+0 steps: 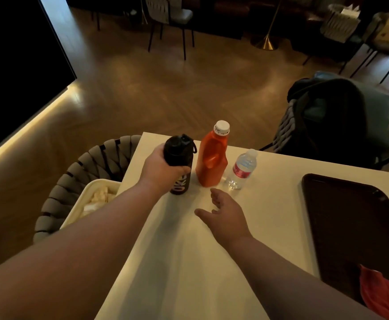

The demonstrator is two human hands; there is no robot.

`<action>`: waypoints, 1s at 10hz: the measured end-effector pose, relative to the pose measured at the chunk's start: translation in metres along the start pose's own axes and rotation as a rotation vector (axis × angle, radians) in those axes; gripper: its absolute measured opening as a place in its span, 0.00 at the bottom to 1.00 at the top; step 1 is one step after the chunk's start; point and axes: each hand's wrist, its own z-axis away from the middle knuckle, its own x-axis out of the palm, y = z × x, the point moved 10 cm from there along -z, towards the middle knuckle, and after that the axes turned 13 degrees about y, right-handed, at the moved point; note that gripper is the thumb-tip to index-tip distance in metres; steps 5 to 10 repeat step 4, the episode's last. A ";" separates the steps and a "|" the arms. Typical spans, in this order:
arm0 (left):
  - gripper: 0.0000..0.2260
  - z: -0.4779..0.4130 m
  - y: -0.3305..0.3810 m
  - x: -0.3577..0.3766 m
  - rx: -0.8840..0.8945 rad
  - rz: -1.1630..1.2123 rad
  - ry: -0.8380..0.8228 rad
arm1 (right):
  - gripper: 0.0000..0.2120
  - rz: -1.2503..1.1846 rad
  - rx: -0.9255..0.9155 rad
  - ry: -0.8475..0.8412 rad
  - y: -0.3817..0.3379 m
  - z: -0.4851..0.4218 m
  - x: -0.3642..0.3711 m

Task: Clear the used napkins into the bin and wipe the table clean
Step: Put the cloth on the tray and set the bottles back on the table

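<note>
My left hand (163,168) grips a black flask (179,165) with white lettering near the far left corner of the white table (189,262). My right hand (226,213) hovers over the table with relaxed fingers, holding nothing, just short of an orange bottle (212,158). A cream bin (89,204) with crumpled white napkins (99,197) inside sits on the woven chair at the table's left edge. A red cloth (383,294) lies on the dark brown tray (355,227) at the right.
A small clear water bottle (242,169) stands right of the orange one. A woven chair (92,165) holds the bin at left. Another chair with a dark jacket (341,118) stands beyond the far edge. Wood floor and further chairs lie behind.
</note>
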 end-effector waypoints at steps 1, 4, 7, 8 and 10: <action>0.31 -0.015 0.005 0.007 -0.002 0.010 0.012 | 0.38 0.004 0.001 0.014 0.003 -0.005 -0.004; 0.42 -0.030 0.014 0.026 0.001 -0.047 -0.046 | 0.33 0.104 -0.002 0.024 0.011 -0.010 -0.016; 0.42 -0.030 0.014 0.026 0.001 -0.047 -0.046 | 0.33 0.104 -0.002 0.024 0.011 -0.010 -0.016; 0.42 -0.030 0.014 0.026 0.001 -0.047 -0.046 | 0.33 0.104 -0.002 0.024 0.011 -0.010 -0.016; 0.42 -0.030 0.014 0.026 0.001 -0.047 -0.046 | 0.33 0.104 -0.002 0.024 0.011 -0.010 -0.016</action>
